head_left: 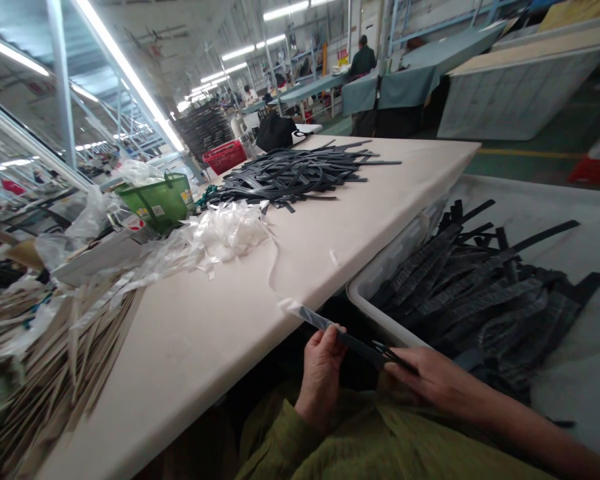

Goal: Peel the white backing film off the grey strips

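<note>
Below the table's near edge, my left hand [323, 370] and my right hand [433, 380] both hold one dark narrow strip [353, 341]. The left fingers pinch it near its clear-wrapped end [293, 308]. The right fingers grip the other end, close to a white bin [375, 310]. That bin holds several dark patterned strips [485, 293]. My olive-green sleeves fill the bottom of the view.
A long white table [240, 313] carries a pile of dark strips [295, 173], a heap of clear plastic scraps [220, 233], a green basket [160, 200] and tan strips [55, 373] at left. A red crate [225, 157] stands farther back. A person stands far off.
</note>
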The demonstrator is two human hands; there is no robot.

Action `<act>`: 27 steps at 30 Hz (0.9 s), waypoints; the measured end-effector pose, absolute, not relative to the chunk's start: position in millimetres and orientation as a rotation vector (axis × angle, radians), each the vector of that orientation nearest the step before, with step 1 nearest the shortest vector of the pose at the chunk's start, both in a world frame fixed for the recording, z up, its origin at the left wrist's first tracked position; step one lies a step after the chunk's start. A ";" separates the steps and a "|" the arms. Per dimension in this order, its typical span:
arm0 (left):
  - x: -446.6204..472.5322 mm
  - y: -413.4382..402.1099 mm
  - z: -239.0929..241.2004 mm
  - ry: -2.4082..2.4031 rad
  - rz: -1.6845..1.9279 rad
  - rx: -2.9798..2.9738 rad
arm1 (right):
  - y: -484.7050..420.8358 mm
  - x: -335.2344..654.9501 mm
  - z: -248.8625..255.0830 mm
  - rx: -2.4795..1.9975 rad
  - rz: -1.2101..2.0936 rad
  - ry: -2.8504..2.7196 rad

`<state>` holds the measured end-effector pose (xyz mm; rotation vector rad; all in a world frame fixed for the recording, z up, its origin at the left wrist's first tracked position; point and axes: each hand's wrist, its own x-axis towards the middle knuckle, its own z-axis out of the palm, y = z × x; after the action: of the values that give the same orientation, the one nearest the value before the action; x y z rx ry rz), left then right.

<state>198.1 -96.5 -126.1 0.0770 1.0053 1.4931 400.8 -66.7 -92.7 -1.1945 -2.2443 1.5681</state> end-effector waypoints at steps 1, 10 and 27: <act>196.3 -96.5 -125.5 1.024 1.503 0.060 | -69.2 409.4 -92.5 -1.210 1.550 -2.273; 225.1 -110.8 -116.4 0.921 1.287 0.301 | -63.2 387.1 -86.8 -1.200 1.474 -2.243; 225.6 -113.2 -117.7 0.971 1.382 0.338 | -60.8 411.3 -99.8 -1.165 1.506 -2.197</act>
<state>225.6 -113.2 -117.7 0.3377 0.9705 1.3822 411.3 -60.8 -99.8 -1.1652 -2.1972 1.5064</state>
